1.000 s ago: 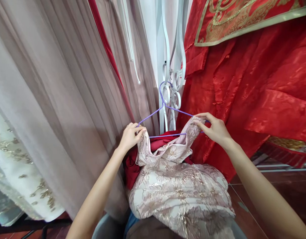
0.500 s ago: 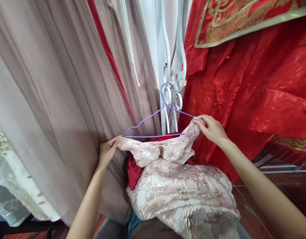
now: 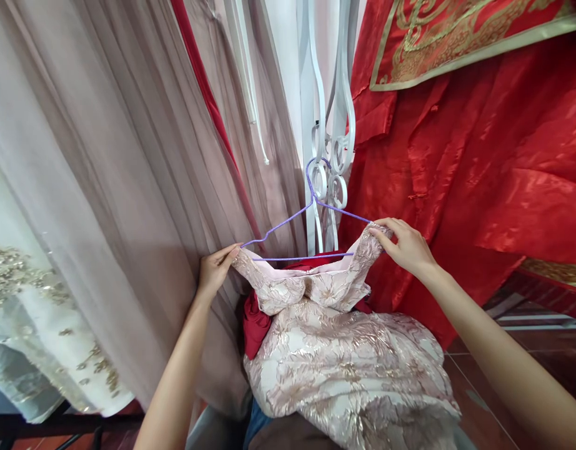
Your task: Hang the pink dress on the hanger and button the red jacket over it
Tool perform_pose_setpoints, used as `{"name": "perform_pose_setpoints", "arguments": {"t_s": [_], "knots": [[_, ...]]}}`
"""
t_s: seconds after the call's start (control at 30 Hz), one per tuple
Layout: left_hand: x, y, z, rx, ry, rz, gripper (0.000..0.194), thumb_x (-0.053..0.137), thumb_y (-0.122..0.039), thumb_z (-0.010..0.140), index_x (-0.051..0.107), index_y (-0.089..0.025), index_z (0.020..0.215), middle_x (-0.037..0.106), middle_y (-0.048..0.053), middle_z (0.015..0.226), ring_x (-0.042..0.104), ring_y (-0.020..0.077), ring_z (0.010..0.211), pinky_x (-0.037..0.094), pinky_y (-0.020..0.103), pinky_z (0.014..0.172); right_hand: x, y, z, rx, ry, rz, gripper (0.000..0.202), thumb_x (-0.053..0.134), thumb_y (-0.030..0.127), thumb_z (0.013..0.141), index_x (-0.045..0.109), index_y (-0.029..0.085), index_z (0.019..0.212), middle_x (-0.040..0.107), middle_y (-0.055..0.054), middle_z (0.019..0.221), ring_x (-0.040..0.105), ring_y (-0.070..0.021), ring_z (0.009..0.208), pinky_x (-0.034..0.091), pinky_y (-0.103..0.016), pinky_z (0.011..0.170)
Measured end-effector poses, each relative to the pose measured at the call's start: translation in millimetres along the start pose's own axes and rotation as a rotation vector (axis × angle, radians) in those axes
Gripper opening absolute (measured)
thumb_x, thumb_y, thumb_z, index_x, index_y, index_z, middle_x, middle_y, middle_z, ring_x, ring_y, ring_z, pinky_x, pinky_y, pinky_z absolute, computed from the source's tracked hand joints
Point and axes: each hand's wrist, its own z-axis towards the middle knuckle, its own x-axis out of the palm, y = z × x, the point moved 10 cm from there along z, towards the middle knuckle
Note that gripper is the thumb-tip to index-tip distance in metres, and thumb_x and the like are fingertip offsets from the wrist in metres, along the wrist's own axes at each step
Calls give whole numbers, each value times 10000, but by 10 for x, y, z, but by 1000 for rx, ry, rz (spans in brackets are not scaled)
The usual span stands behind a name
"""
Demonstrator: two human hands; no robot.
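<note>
A pink and white brocade dress with metallic floral patterning lies across my lap, its bodice raised toward the hanger. The purple hanger passes through both shoulder straps. My left hand pinches the left strap at the hanger's left end. On the other side my right hand grips the right strap over the hanger's right arm. Dark red fabric shows behind and beside the bodice.
Mauve sheer curtains hang close on the left. White scrolled metalwork stands behind the hanger. Red satin garments with gold embroidery fill the right. A white garment with gold beading is at far left, above dark red floor tiles.
My left hand has moved up and slightly right, and the left strap now sits over the hanger's left end, which was bare before. My right hand keeps its hold.
</note>
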Motion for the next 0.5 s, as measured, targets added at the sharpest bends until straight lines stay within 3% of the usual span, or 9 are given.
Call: {"name": "perform_pose_setpoints", "arguments": {"t_s": [0.2,0.3,0.4,0.5], "knots": [[539,-721,155,202,184,147,368,631,-449,768,735,-164,977,722,74,1011,677,246,950,520,329,874,-24,33,-12,-19,0,74,254,498,446,881,638,248,957,673,-51,907,604,-244,885,459,-373,794],[651,-872,223,209,250,125,391,653,-459,748,733,-160,987,718,83,1019,673,257,961,512,342,886,-96,-73,-25,5,-1,162,289,504,487,865,657,245,911,682,-52,887,607,-247,887,464,-388,811],[467,-609,309,72,219,-72,508,590,-528,775,688,-135,1081,723,116,1006,683,242,930,518,348,872,-109,-453,-84,151,-57,398,391,425,555,880,656,240,853,699,-60,877,641,-237,870,499,-382,784],[350,-54,274,-108,187,-267,595,484,-589,802,643,-117,1128,708,149,1042,688,233,914,539,364,818,143,-929,-281,396,-123,651,447,448,643,817,624,232,809,701,-56,729,670,-221,671,540,-352,592]]}}
